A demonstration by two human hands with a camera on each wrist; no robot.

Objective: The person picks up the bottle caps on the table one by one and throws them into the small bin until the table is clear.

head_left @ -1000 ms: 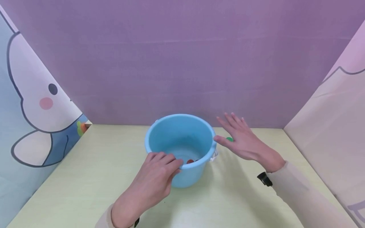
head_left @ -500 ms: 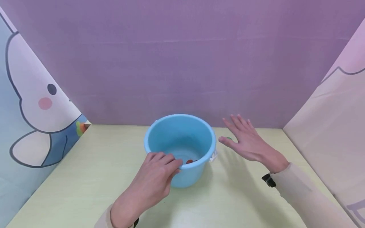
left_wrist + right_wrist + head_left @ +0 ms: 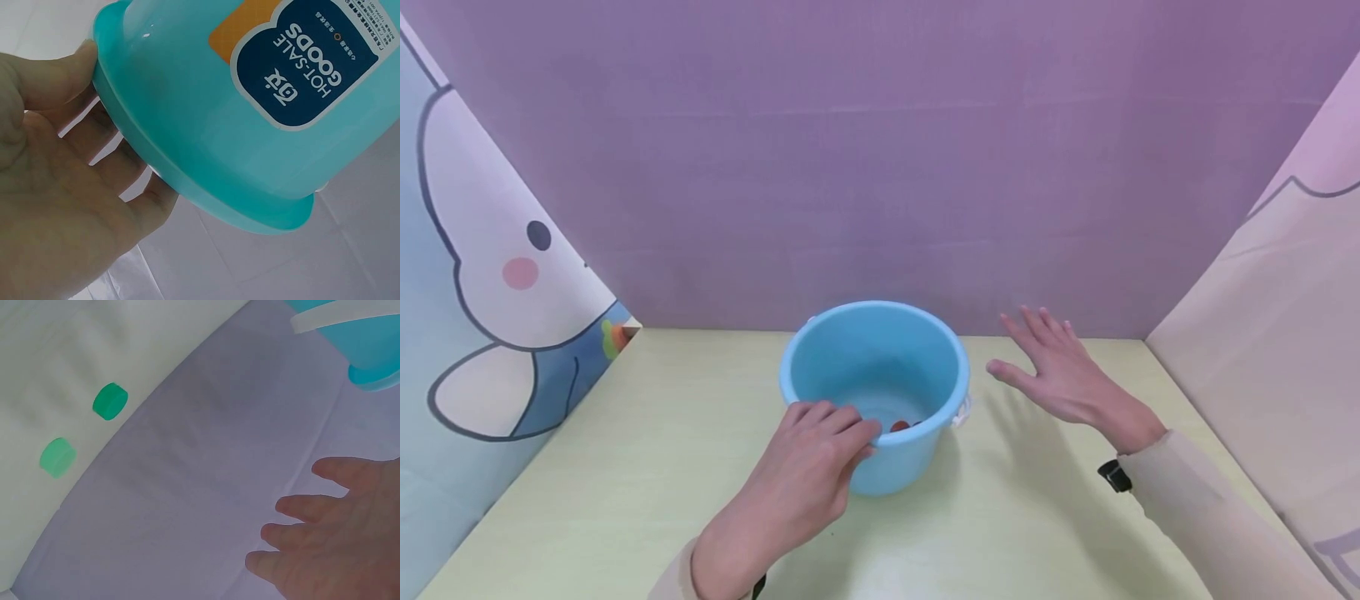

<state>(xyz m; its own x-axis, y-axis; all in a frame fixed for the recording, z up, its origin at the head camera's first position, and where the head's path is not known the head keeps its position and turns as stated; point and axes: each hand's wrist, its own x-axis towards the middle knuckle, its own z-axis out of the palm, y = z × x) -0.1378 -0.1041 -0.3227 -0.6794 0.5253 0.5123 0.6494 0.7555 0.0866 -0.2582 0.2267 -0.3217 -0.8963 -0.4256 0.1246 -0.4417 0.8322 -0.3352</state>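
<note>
A light blue bucket (image 3: 880, 337) stands upright on the table in the head view. My left hand (image 3: 808, 467) grips its near rim, with the thumb outside and the fingers over the edge, as the left wrist view also shows. Inside the bucket, a small reddish-brown thing (image 3: 900, 426) shows just behind the near rim; its kind cannot be told. My right hand (image 3: 1063, 379) is held over the table to the right of the bucket, fingers spread, holding nothing. Two green bottle caps (image 3: 110, 401) lie on the table in the right wrist view, apart from that hand; the head view hides them.
The pale table (image 3: 662, 467) meets a purple backdrop (image 3: 880, 167) behind the bucket. Printed cloth panels (image 3: 512, 275) flank both sides. A white bucket handle (image 3: 344, 315) hangs at the bucket's right side. A dark label (image 3: 306, 62) is on its outer wall.
My right hand has moved rightward, away from the bucket, fingers still spread. The green cap seen behind it earlier is now hidden in the head view. My left hand and the bucket have stayed put.
</note>
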